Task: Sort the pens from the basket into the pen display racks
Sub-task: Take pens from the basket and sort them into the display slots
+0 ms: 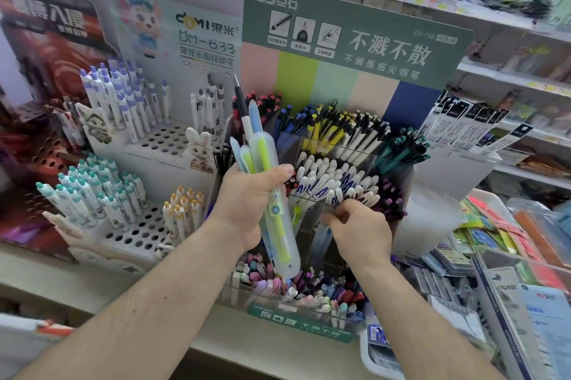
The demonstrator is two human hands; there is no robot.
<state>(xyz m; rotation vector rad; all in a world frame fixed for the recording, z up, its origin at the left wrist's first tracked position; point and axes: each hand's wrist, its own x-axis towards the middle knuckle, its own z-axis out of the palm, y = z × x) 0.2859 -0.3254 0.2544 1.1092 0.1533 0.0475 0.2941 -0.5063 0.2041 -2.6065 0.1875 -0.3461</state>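
Head view: left hand (pixel 247 203) grips pens (pixel 262 160)

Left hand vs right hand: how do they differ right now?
The left hand is raised, gripping a bundle of pens upright; the right hand sits lower, fingers curled into the rack compartment of white and blue pens. The left hand's load is plain; whether the right hand pinches a pen cannot be told. Both are bare, in front of the green display rack.

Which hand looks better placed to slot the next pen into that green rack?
Probably the right hand: it is already at the green rack, fingers among its white pens. The left hand grips the bundle of pens.
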